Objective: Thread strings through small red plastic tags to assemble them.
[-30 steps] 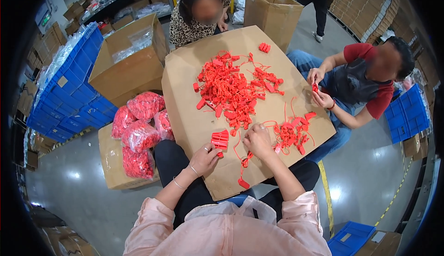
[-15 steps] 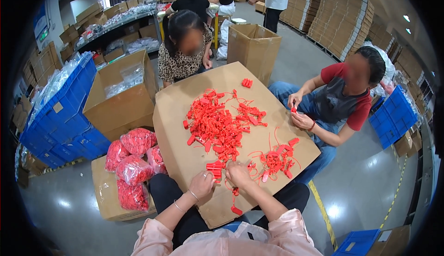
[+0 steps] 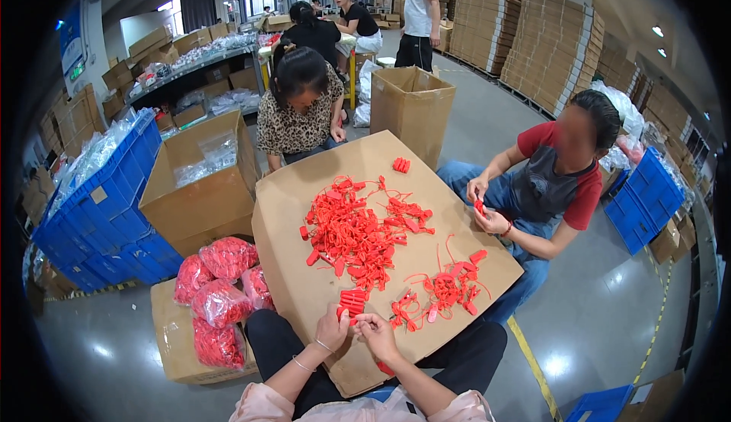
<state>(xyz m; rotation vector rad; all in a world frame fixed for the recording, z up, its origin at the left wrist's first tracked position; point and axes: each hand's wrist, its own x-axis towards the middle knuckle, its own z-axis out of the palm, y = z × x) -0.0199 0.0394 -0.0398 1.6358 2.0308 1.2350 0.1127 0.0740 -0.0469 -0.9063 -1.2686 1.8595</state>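
My left hand (image 3: 332,329) is closed round a neat row of small red plastic pieces (image 3: 353,298) at the near side of the cardboard tabletop (image 3: 297,300). Close beside it, my right hand (image 3: 378,337) has its fingers pinched together at the row's lower end. A single red piece (image 3: 385,367) hangs below my right hand; its cord is mostly hidden. Beyond my hands lies a big tangled heap of red pieces with cords (image 3: 346,228). Two smaller groups of corded pieces (image 3: 453,289) lie to the right.
At the right, a person (image 3: 544,186) handles a red piece; another (image 3: 298,102) sits at the far left side. A short red row (image 3: 401,164) lies near the far corner. Filled plastic bags (image 3: 221,302) rest on a carton at left, by blue crates (image 3: 103,201) and an open carton (image 3: 202,186).
My right hand has come in against the row in my left hand, and both hands sit slightly nearer to me. The view has tilted upward. The hanging piece has shifted toward my right wrist.
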